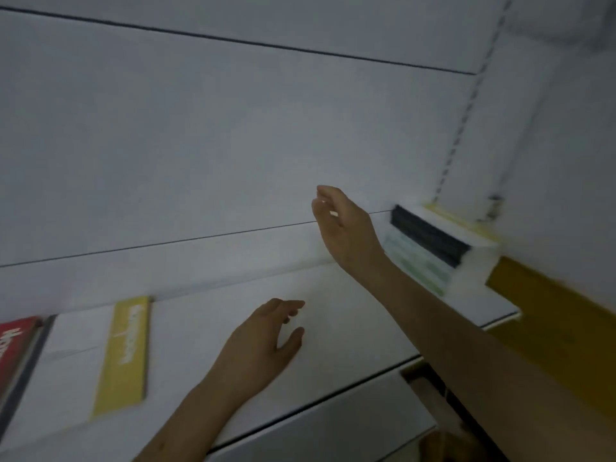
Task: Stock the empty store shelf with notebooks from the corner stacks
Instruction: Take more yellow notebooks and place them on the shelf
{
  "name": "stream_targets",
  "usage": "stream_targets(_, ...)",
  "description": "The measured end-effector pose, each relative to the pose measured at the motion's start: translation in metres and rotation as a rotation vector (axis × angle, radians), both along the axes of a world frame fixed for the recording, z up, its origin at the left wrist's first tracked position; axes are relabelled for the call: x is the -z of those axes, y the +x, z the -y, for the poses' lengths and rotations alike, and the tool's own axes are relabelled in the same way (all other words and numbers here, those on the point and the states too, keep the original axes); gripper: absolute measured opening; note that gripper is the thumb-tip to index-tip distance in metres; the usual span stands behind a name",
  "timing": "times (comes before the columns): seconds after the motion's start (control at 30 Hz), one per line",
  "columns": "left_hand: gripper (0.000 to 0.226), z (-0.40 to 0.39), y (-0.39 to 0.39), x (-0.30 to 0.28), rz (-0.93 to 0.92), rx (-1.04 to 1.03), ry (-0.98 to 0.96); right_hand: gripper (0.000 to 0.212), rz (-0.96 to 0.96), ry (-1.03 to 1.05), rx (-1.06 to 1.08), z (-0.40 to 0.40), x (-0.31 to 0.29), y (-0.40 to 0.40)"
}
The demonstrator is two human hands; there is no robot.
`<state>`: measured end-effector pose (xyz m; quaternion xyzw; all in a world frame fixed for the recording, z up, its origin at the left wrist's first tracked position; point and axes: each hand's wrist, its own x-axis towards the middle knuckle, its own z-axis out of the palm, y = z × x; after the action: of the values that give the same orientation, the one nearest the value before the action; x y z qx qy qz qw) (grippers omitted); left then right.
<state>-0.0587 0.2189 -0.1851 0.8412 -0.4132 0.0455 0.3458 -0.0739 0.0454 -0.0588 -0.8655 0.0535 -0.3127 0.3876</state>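
A white store shelf [333, 328] runs across the view, tilted by the camera angle. In its right corner lies a stack of notebooks [433, 248] with a dark spine, pale green cover and white page edges. A white notebook with a yellow spine band [123, 355] lies flat on the shelf's left part, next to a red-covered notebook [15, 345] at the frame edge. My right hand [343, 228] is raised over the shelf just left of the corner stack, fingers loosely curled, holding nothing. My left hand [263, 341] hovers low over the shelf's middle, fingers apart, holding nothing.
A white back panel [233, 145] with thin dark seams rises behind the shelf. A slotted upright rail [466, 111] stands at the right corner. A yellow-brown surface [550, 328] lies beyond the shelf's right end. A lower white shelf [333, 428] shows below.
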Motion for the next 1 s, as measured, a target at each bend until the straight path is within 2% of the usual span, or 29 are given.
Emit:
stream_targets(0.17, 0.046, 0.129, -0.018, 0.01, -0.038, 0.177, 0.018, 0.052, -0.021, -0.194, 0.286, 0.149, -0.001, -0.047)
stream_targets(0.27, 0.048, 0.203, -0.019, 0.011, -0.074, 0.228, 0.054, 0.061, -0.129, -0.321, 0.394, 0.227, 0.011, -0.073)
stream_targets(0.33, 0.045, 0.248, -0.02, 0.011, -0.219, 0.213, 0.031, 0.069, -0.265, -0.36, 0.379, 0.26, 0.026, -0.083)
stream_targets(0.43, 0.034, 0.286, -0.022, 0.014, -0.446, 0.056, -0.105, 0.081, -0.41, -0.515, 0.295, 0.279, 0.055, -0.086)
stream_targets(0.5, 0.027, 0.292, -0.022, 0.018, -0.508, -0.005, -0.232, 0.066, -0.301, -0.548, 0.321, 0.279, 0.073, -0.085)
stream_targets(0.57, 0.028, 0.291, -0.019, 0.016, -0.73, 0.116, -0.369, 0.042, -0.025, -0.567, 0.396, 0.271, 0.085, -0.084)
stream_targets(0.67, 0.064, 0.281, -0.016, 0.008, -1.292, 0.289, -0.717, 0.034, 0.242, -0.63, 0.354, 0.247, 0.101, -0.085)
stream_targets(0.73, 0.079, 0.27, -0.013, 0.003, -1.514, 0.324, -0.983, 0.032, 0.283, -0.732, 0.212, 0.227, 0.113, -0.089)
stream_targets(0.8, 0.079, 0.257, -0.011, -0.001, -1.59, 0.263, -1.092, 0.039, 0.239, -0.84, -0.028, 0.208, 0.122, -0.093)
stream_targets(0.87, 0.061, 0.251, -0.008, -0.002, -1.581, 0.137, -1.089, 0.053, 0.129, -0.874, -0.194, 0.199, 0.127, -0.095)
stream_targets(0.93, 0.049, 0.25, -0.006, -0.003, -1.522, 0.008, -1.105, 0.056, 0.142, -0.795, -0.176, 0.204, 0.123, -0.094)
stream_targets(1.0, 0.043, 0.251, -0.005, -0.005, -1.462, -0.123, -1.159, 0.051, 0.219, -0.688, 0.019, 0.22, 0.111, -0.092)
